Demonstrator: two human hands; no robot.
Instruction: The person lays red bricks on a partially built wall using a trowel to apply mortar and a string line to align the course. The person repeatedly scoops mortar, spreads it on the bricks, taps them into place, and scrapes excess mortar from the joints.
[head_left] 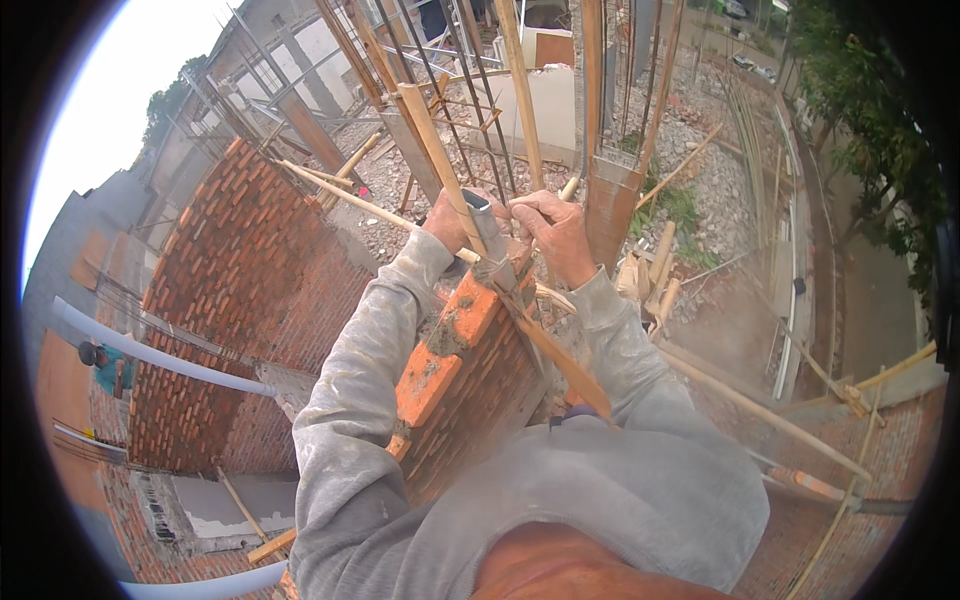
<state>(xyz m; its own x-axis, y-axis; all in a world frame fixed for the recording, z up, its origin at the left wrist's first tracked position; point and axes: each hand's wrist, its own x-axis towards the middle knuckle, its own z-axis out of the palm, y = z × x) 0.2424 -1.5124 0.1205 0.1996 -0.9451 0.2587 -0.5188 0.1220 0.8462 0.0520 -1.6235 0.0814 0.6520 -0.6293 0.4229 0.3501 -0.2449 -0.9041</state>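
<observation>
My left hand (450, 222), in a dusty grey sleeve, is closed beside an upright wooden batten (432, 140), near a dark, flat-topped object (478, 203); what exactly it grips is hard to make out. My right hand (562, 238) is closed, thumb and fingers pinched at about the same height to the right, on something too small to name. Beneath both hands the top of a brick wall (450, 345) carries grey mortar, with a slanting wooden plank (560, 360) along its right side.
Rebar (490, 120) and timber posts (610, 205) rise ahead over rubble (690, 160). Brick walls (220, 250) and pale pipes (180, 355) lie left, where a person in teal (110, 365) is present. Bamboo poles (760, 410) cross on the right, before trees (880, 180).
</observation>
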